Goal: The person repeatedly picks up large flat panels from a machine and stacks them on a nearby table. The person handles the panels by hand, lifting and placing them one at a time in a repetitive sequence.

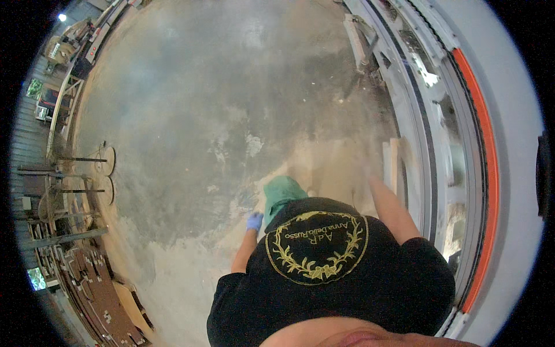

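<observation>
Green cloth (282,189) is just beside the gloved left hand (254,221), ahead of the shirt (312,301). Whether this hand grasps, I cannot tell; the right hand (372,175) is too blurred also. Near the wood (395,168), gentle movement seems best.

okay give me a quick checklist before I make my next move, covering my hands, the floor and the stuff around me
1. Left hand gloved: ok, a blue glove is on.
2. Left fingers' grip: cannot tell, too small beside the green fabric.
3. Right hand gloved or holding anything: cannot tell, it is blurred.
4. Right forearm apart from the orange strip: ok, grey metalwork lies between them in the view.
5. Floor evenly clean: not ok, pale patches show.
6. Round-based stands away from both hands: ok, off to the left.
</observation>
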A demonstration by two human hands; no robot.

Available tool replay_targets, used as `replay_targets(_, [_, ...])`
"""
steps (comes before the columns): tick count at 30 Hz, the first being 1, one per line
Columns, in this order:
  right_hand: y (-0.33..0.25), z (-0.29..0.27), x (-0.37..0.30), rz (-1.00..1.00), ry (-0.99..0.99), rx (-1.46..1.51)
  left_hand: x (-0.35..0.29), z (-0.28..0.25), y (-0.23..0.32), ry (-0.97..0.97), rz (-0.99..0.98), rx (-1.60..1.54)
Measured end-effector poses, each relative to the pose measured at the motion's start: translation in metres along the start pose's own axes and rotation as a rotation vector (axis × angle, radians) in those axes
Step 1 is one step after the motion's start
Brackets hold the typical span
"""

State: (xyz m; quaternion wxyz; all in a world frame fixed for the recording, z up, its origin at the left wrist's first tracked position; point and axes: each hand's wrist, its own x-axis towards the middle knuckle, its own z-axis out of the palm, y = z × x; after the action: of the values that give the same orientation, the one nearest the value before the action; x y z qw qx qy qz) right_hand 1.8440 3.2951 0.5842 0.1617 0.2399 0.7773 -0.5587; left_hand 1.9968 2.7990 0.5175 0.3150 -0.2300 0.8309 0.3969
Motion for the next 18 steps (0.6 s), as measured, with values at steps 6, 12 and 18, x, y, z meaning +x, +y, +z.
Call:
replay_targets(6, [-0.196, 0.071, 0.148, -0.300, -0.096, -0.279, 0.024, -0.059, -0.027, -0.198, -0.372, 0.114])
replay_targets(12, [-0.135, 0.084, 0.281, 0.197, -0.071, 0.436, 0.200, -0.207, 0.128, -0.120, -0.269, 0.101])
replay_targets(18, [-0.141, 0.059, 0.317, 0.313, -0.045, -0.270, 0.437, -0.362, 0.418, 0.212, 0.243, -0.080])
